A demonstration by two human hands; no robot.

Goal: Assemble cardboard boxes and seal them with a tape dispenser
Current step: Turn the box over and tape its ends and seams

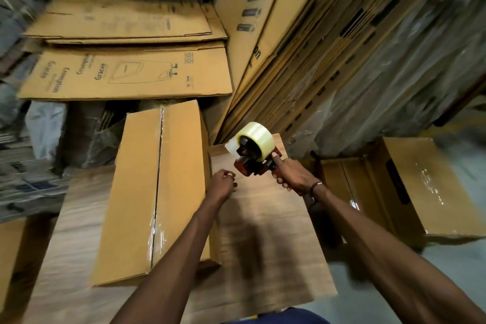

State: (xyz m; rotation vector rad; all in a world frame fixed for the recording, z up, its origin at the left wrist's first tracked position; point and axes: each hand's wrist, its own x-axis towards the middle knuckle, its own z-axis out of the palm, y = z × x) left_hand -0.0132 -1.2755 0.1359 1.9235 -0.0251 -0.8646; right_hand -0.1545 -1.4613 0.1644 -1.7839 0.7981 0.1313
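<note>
Against the right-hand wall, a tall stack of flattened cartons point(310, 60) leans at an angle, its edges fanned out and its nearest face printed with dark marks. Beside it, plastic-wrapped goods point(394, 73) fill the right of the view, blurred. Further back on the left, more flat printed cartons point(126, 73) lie in a low pile; the top ones show line drawings and lettering too soft to read fully. Below them a wide brown work surface point(263, 231) runs toward the person, partly streaked with blur. On its left part rests a long assembled cardboard box point(136, 192), lying on its side with a centre seam running its whole length, covered by a strip of clear tape that shines near the lower end. At the far right, on the pale floor, sits another brown box point(420, 187) with glossy tape across its upper face. Two bare forearms reach in from the bottom of the view. The right hand point(292, 176) is wrapped around the handle of a red tape dispenser point(252, 163), forefinger stretched up along its frame, and a dark band circles that wrist. The dispenser is held above the work surface, just right of the long box's far end, carrying a fat roll of clear tape point(253, 139). The left hand point(223, 184) hovers just beside the dispenser's front, fingers loosely curled and holding nothing that can be seen
</note>
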